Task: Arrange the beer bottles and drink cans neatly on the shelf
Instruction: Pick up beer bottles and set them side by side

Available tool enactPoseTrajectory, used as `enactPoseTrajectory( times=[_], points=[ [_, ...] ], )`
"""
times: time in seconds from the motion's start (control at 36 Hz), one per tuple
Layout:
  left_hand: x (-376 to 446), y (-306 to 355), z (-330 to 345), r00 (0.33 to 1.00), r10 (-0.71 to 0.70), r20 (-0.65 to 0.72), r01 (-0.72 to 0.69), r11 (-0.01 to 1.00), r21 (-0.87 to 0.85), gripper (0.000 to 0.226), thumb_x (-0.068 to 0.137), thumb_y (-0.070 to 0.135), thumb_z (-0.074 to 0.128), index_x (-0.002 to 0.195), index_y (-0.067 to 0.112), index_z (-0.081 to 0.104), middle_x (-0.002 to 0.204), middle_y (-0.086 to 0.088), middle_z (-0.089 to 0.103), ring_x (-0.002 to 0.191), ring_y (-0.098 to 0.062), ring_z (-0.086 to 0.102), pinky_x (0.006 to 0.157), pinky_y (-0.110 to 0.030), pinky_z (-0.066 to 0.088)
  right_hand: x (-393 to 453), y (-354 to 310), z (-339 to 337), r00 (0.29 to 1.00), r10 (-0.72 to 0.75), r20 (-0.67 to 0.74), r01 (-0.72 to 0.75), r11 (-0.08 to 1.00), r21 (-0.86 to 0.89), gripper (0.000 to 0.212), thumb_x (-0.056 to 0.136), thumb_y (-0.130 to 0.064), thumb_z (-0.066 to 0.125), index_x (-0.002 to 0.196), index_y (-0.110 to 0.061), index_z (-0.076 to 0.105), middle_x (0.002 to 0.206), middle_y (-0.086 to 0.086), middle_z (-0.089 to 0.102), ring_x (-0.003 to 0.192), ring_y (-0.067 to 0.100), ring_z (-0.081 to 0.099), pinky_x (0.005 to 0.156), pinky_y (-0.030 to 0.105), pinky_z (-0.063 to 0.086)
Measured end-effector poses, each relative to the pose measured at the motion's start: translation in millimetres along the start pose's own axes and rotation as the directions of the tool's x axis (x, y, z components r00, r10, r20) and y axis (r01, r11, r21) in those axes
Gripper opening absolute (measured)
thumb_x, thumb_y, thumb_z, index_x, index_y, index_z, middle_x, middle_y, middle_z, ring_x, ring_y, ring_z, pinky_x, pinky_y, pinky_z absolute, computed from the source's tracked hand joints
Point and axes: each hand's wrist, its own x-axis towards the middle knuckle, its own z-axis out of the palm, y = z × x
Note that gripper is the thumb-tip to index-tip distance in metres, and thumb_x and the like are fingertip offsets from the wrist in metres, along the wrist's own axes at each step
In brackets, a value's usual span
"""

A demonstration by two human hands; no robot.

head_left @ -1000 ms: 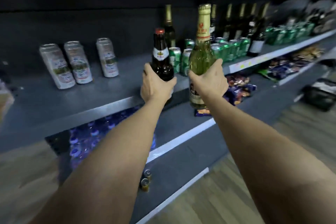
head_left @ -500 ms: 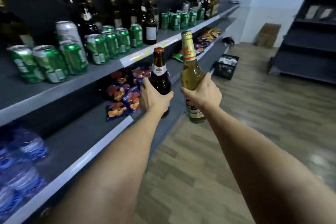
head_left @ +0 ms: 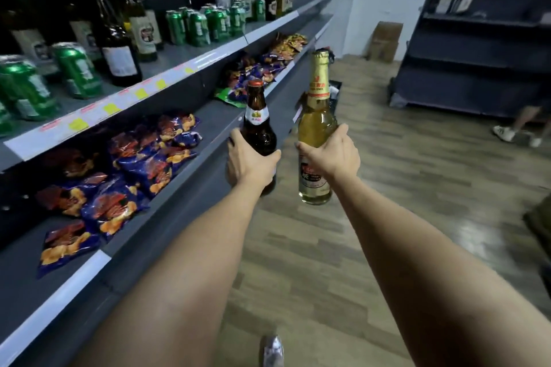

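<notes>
Brown bottle (head_left: 258, 125) and taller golden bottle (head_left: 316, 116) both upright, long axis vertical, carried side by side over the floor. Left hand (head_left: 249, 162) wrapped round the brown one, right hand (head_left: 332, 155) round the golden one. Drinks shelf (head_left: 190, 61) up and to the left, across the snack shelf (head_left: 208, 116); left grip nearer, probably first to set down

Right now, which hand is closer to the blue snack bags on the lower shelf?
Left. The left hand, gripping the dark brown glass bottle, is beside the blue snack bags; the right hand, gripping the clear golden bottle, is farther out over the floor.
</notes>
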Motion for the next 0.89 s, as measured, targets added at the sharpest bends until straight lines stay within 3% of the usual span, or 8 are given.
enactPoseTrajectory(
  times=[0.17,0.31,0.56,0.89],
  points=[
    [85.2,33.4,67.2,0.999,0.017,0.036,-0.016,0.999,-0.032,0.079,0.069,0.039,0.082,0.130,0.019,0.036,0.130,-0.008,0.051,0.113,-0.034,0.056,0.075,-0.036,0.036,100.0,6.7,18.5,0.998,0.048,-0.031,-0.048,0.999,-0.003,0.073,0.073,-0.057,0.073,0.114,-0.008,0.038,0.123,0.013,0.059,0.113,0.035,0.057,0.085,0.042,0.047],
    [160.4,64.4,118.4,0.997,0.047,0.068,-0.044,0.998,-0.047,0.079,0.069,0.036,0.082,0.131,0.020,0.035,0.131,-0.008,0.051,0.115,-0.033,0.054,0.079,-0.040,0.043,188.2,4.3,32.0,0.997,0.069,-0.029,-0.069,0.998,-0.013,0.073,0.073,-0.058,0.073,0.113,-0.008,0.038,0.124,0.013,0.059,0.112,0.035,0.058,0.085,0.041,0.048],
    [269.3,106.6,216.0,0.993,0.075,0.093,-0.075,0.997,-0.006,0.078,0.069,0.038,0.081,0.130,0.020,0.036,0.130,-0.006,0.051,0.111,-0.032,0.057,0.073,-0.036,0.039,334.1,19.0,52.2,0.995,0.096,-0.015,-0.096,0.995,-0.030,0.074,0.072,-0.060,0.072,0.115,-0.009,0.039,0.123,0.013,0.059,0.112,0.033,0.058,0.087,0.042,0.050],
    [427.3,190.6,357.9,0.999,0.034,-0.016,-0.033,0.999,0.036,0.086,0.069,0.040,0.082,0.137,0.020,0.033,0.133,-0.005,0.049,0.116,-0.031,0.054,0.084,-0.043,0.047,583.3,43.8,79.8,0.998,-0.011,0.056,0.013,0.999,-0.045,0.073,0.074,-0.059,0.072,0.118,-0.010,0.039,0.123,0.013,0.058,0.113,0.034,0.057,0.086,0.042,0.047]
  ],
)
